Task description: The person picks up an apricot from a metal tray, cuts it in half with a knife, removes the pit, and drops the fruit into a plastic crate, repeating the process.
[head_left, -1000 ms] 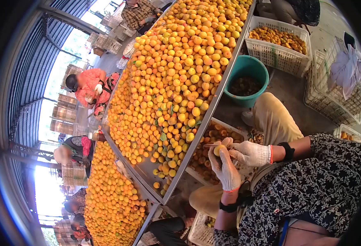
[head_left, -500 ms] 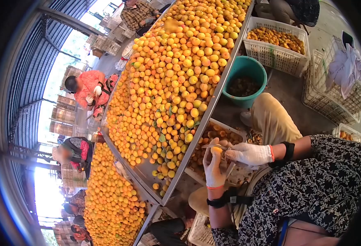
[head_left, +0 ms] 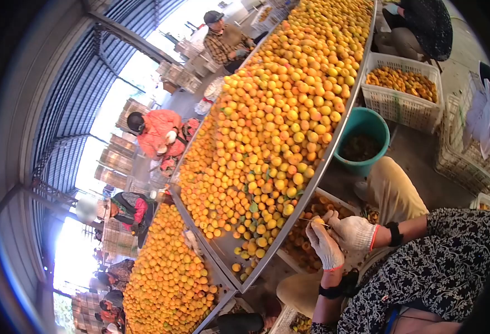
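Observation:
Both my hands wear white gloves and meet over a crate of halved fruit (head_left: 298, 245) beside the metal table. My left hand (head_left: 325, 246) is closed on an orange apricot (head_left: 318, 221), its fingers pointing up. My right hand (head_left: 353, 230) pinches a thin blade (head_left: 312, 220) that lies against the apricot. The handle is hidden in the glove. A large heap of whole apricots (head_left: 273, 128) covers the sloping table next to my hands.
A teal bucket (head_left: 387, 146) with dark scraps stands beyond my knee. Behind it a white crate (head_left: 403, 106) holds cut fruit; stacked crates (head_left: 464, 167) are at right. Co-workers sit across the table, including a person in orange (head_left: 159, 133). The metal table edge (head_left: 312, 186) runs close by.
The view has shifted, so the table and crates appear further right and slightly lower. My hands stay together at the apricot, and my left hand is turned more with its back upward.

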`<action>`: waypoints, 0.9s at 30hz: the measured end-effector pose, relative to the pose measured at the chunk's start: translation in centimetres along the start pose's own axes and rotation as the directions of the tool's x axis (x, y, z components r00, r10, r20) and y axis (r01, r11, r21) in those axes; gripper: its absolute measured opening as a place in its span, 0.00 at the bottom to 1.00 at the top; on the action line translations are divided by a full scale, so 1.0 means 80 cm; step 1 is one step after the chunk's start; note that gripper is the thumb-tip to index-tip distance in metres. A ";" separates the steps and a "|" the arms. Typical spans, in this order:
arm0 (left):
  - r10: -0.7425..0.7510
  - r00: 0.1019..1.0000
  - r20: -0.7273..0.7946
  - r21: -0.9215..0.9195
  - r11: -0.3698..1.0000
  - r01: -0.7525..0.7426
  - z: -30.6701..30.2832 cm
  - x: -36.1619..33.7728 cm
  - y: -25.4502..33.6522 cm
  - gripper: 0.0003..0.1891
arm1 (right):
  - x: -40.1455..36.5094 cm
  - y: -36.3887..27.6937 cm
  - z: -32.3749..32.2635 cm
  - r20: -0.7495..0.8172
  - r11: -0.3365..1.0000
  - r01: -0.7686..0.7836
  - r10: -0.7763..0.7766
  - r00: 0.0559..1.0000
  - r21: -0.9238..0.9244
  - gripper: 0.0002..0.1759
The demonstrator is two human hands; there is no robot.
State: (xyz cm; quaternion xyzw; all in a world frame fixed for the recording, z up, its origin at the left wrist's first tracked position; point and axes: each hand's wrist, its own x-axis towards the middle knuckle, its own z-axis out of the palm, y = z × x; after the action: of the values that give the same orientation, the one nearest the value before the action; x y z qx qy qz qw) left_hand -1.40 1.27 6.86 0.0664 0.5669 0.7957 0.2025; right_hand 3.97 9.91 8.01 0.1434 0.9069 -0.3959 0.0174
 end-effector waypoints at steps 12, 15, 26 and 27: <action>-0.087 0.895 0.436 0.059 0.996 0.069 -0.094 0.019 -0.041 0.21 | 0.015 0.046 0.025 0.658 0.545 -0.504 -0.123 0.743 0.670 0.23; -0.175 0.911 0.374 -0.410 0.850 0.332 -0.080 0.020 -0.066 0.22 | 0.036 0.078 0.094 0.154 0.863 0.120 -0.222 0.963 0.491 0.27; -0.136 0.961 -0.239 0.036 0.988 0.149 -0.031 0.016 -0.052 0.33 | 0.010 0.059 0.069 0.185 0.987 0.159 -0.162 0.969 0.030 0.17; -0.108 0.969 -0.224 0.028 0.993 0.117 -0.028 0.011 -0.044 0.35 | 0.022 0.073 0.097 0.142 0.987 0.094 -0.113 0.983 0.130 0.17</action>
State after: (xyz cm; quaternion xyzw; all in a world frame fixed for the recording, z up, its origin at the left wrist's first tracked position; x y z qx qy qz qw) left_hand -2.10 0.66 2.70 -0.0510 0.6052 0.7735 0.1812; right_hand 3.22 8.54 -1.73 0.0668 0.8832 -0.4609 0.0555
